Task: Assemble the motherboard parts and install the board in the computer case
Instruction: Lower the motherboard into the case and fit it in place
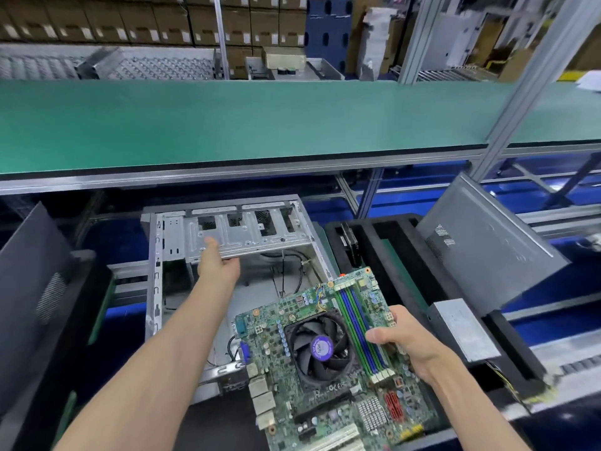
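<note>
Computer case (227, 271) sits centre, under the shelf (260, 125). Motherboard (325, 359) is right in front of it, nearest us. A foam tray (439, 288) lies to the case's right, power supply (461, 330) on it.

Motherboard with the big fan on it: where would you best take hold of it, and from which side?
By a bare edge, from the side, as the right hand does on the motherboard: thumb on top, fingers under. The fan and small parts crowd the top face.
</note>
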The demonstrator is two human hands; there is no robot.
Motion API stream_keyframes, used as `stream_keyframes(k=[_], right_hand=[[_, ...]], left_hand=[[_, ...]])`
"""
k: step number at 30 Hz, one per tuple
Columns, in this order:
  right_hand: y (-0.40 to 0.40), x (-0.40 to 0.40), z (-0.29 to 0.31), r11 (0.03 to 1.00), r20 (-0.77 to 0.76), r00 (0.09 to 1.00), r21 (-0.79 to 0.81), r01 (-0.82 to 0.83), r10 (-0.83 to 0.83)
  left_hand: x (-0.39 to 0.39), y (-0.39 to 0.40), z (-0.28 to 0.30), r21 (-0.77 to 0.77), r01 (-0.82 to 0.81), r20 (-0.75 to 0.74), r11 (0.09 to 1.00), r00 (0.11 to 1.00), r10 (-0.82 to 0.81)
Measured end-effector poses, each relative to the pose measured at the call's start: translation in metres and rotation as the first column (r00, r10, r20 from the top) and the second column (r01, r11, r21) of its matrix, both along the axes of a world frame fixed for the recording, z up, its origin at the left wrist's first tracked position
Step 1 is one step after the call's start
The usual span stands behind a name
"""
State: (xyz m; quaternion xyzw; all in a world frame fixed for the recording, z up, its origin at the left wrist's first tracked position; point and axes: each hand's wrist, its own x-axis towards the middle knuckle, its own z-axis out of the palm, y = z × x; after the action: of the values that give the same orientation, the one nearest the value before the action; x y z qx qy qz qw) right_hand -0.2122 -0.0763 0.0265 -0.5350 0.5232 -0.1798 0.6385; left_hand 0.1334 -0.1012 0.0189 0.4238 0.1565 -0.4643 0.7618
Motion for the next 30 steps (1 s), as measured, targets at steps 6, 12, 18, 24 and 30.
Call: stream_keyframes(k=[6, 12, 18, 24, 30], right_hand=[[-0.011, 0.01, 0.005, 0.999, -0.03, 0.999, 0.023, 0.022, -0.022], [-0.024, 0.017, 0.01, 0.999, -0.051, 0.998, 0.015, 0.042, -0.041], [-0.032, 0.026, 0.016, 0.999, -0.048, 0.998, 0.016, 0.036, -0.036], [-0.044, 0.043, 0.02, 1.0, -0.016, 1.0, 0.025, 0.019, -0.018], [-0.056, 0.062, 0.011, 0.996, 0.041, 0.997, 0.073, 0.06, -0.063]], left_hand=[[0.002, -0.004, -0.029, -0.013, 0.012, -0.168, 1.0, 0.986, -0.014], [-0.004, -0.011, -0.038, 0.033, 0.15, -0.177, 0.988, 0.974, -0.142], [0.003, 0.006, -0.034, 0.188, 0.499, 0.027, 0.846, 0.859, -0.512], [0.014, 0.036, -0.017, 0.147, 0.76, -0.002, 0.633, 0.64, -0.768], [0.02, 0.043, -0.004, 0.133, 0.757, 0.235, 0.64, 0.603, -0.762]])
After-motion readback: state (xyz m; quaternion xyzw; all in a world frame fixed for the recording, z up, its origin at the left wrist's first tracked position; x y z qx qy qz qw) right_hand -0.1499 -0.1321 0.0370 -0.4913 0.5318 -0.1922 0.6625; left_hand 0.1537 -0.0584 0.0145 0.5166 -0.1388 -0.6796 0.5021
